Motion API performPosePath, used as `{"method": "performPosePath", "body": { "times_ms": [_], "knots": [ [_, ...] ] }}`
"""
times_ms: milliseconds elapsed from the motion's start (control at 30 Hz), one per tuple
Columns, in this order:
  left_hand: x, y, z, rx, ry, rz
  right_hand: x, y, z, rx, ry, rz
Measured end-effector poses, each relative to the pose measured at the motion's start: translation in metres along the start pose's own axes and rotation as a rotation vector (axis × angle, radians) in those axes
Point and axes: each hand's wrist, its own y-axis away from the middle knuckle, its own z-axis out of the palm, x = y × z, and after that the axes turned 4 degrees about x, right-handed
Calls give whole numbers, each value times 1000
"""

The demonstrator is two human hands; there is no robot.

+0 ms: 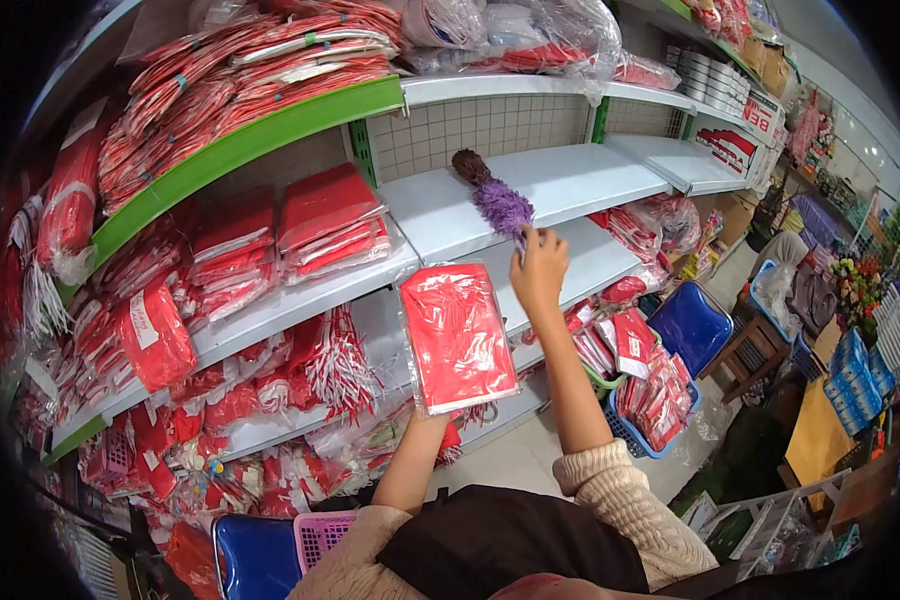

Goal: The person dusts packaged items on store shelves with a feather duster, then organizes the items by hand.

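A: Step in hand?

B: Dusting, by judgement. The right hand (538, 270) closes its grip on the purple duster (500, 203), whose head lies on the white shelf (590, 180).

A: Left hand (425, 418)?

B: Its grip holds the red packet (458, 335) by the lower edge, below-left of the duster. The next stroke likely calls for keeping the packet off the shelf.

Your left hand: fully hidden behind red packet (457, 335); only forearm shows beneath it, grip unreadable. Duster (500, 203): handle lost inside fingers of your right hand (540, 268), only fluffy head visible. Print on packet too faint to read. Lettering on boxes (765, 115) at top right cut short, rest too small. Far aisle at right: goods tiny, blurred. Left shelf ends swallowed by dark lens rim. Pink basket (325, 535) and blue chair (255, 555) partly covered by your sleeve and bottom edge.
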Motion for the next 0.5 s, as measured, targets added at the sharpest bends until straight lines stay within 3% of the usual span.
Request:
{"method": "performPosePath", "body": {
  "times_ms": [67,167,300,400,467,500],
  "knots": [
    [2,4,-4,21,1,11,28,1,32,130,299,16],
    [4,7,-9,40,1,22,56,12,40,-405,69,313],
    [6,10,-15,60,9,35,69,85,33,-343,-71,336],
    [7,10,-19,65,8,41,95,159,46,-464,-417,562],
    [8,9,-21,65,7,41,82,166,31,-486,-989,1074],
    [8,9,-21,65,5,36,91,170,34,-462,-1085,1157]
  ]
}}
